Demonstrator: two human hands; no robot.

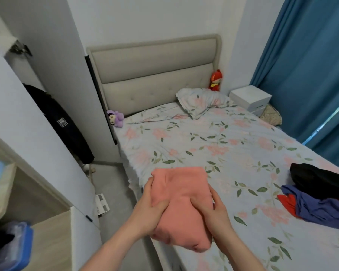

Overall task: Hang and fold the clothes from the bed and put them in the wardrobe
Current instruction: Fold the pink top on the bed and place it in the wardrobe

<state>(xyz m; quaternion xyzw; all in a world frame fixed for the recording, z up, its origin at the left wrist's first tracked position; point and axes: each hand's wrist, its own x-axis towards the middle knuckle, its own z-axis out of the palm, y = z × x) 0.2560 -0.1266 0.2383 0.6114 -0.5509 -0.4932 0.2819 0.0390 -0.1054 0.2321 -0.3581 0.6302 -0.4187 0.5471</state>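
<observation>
A folded salmon-pink garment point(181, 192) is held up over the near left edge of the bed point(213, 145). My left hand point(149, 210) grips its left side, thumb on top and fingers underneath. My right hand point(213, 210) grips its right side in the same way. On the bed's right side lies a loose pile: a black garment point(317, 182), a purple-blue garment point(321, 208) and a red piece point(287, 201) under it. The open wardrobe point(14, 192) with wooden shelves stands at the left.
A floral pillow point(202, 101) lies at the head of the bed, with a red doll point(215, 80) and a purple plush toy point(115, 118) near the headboard. White boxes point(250, 98) sit by the blue curtain point(311, 71). A dark garment point(63, 124) hangs beside the wardrobe.
</observation>
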